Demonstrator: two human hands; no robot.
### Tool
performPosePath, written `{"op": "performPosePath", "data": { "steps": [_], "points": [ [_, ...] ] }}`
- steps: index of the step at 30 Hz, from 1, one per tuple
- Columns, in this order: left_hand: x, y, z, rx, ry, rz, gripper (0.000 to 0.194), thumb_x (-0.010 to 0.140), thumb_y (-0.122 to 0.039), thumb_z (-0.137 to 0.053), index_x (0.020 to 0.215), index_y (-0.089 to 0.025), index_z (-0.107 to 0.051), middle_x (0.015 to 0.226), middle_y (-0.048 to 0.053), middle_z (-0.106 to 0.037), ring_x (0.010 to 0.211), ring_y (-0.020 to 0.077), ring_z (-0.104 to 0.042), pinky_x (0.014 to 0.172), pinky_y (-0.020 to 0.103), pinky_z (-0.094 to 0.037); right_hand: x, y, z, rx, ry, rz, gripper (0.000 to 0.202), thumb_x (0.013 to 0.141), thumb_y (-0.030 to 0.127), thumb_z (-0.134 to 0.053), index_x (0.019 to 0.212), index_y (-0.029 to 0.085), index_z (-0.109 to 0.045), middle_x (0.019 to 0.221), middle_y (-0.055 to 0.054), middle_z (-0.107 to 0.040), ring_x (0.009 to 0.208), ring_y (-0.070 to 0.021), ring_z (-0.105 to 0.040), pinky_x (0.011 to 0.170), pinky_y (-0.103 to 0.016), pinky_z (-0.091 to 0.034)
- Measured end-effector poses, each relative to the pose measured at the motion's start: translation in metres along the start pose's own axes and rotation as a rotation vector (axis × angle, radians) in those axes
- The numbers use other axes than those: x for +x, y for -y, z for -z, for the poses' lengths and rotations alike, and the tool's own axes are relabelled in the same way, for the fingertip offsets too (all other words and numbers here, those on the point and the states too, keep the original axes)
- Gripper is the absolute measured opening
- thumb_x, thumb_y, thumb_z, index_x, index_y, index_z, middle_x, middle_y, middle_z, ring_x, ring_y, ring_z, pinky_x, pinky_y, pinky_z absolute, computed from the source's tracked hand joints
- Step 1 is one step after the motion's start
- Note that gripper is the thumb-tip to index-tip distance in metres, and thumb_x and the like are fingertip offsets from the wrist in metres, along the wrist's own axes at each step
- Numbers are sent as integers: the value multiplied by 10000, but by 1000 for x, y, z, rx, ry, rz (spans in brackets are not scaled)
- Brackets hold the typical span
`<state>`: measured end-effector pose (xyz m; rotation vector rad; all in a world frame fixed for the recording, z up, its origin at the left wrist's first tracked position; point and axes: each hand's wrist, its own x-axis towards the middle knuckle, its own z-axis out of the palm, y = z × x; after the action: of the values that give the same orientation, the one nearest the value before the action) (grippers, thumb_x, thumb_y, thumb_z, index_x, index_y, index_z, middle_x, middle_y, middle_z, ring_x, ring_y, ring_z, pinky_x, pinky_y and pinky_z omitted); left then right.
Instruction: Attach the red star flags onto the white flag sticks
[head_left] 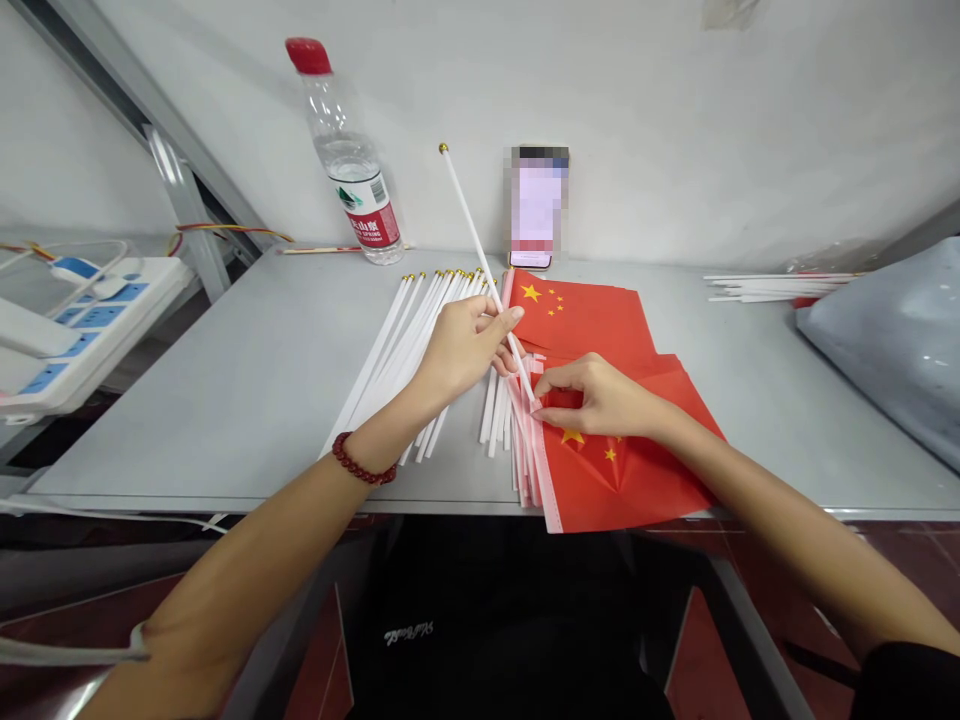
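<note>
Two bare hands work near the front edge of your grey worktop (pixel 225 365). Beyond its left edge sits a white plastic power strip (pixel 97 322); toward the back left stands a clear plastic bottle with a red cap (pixel 352 190). A spread of slim white sticks with golden ball tips (pixel 405 350) lies left of centre, pointing from the back edge toward the front.

Your left hand (pixel 469 345), above a dark red beaded bracelet (pixel 364 465), grips one slim white pole with a golden ball tip (pixel 472 230) between thumb and fingers, wrist lifted, the ball leaning to the back left. The pole's lower end meets the white hem of a red rectangular flag with yellow stars (pixel 645 480), which overhangs the front edge. Best to line the pole up with that hem, feed it gently and avoid bunching the material; whether the tip is inside, you cannot tell.

A phone (pixel 536 205) leans upright behind. Your right hand (pixel 589 395) comes in low from the right, thumb and index pinched on the hem; a light pinch there should steady its mouth. Further right, more white sticks (pixel 772 288) lie near the back edge, beside a grey bag (pixel 900 340).
</note>
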<state>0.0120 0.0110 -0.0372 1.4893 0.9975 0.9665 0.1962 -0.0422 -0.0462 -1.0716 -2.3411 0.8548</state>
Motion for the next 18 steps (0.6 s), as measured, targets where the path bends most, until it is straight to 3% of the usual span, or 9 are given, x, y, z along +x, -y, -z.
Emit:
{"op": "performPosePath", "data": {
  "steps": [9,15,18],
  "points": [
    [-2,-5,4,-70,33,48,259,850,-347,-639,704,-166,-526,587,31,-653,465,103,-614,446,197,-488,-1,0,3,228,20,-44,194,891,241,-507,742,150,-591,635,27,-505,554,-76,-390,540,-222,-345],
    [-4,-10,14,-110,452,277,139,760,-257,-732,747,-123,-696,787,87,-699,535,57,-571,481,172,-459,-1,2,1,304,-17,-68,225,909,299,-531,758,146,-596,641,27,-487,558,-78,-373,540,-227,-336],
    [-2,-13,16,-212,344,233,106,734,-207,-738,808,-141,-699,869,71,-697,508,33,-519,434,161,-405,-1,3,4,394,77,-89,237,916,297,-533,743,145,-587,608,47,-424,527,-69,-331,507,-220,-306]
  ]
}}
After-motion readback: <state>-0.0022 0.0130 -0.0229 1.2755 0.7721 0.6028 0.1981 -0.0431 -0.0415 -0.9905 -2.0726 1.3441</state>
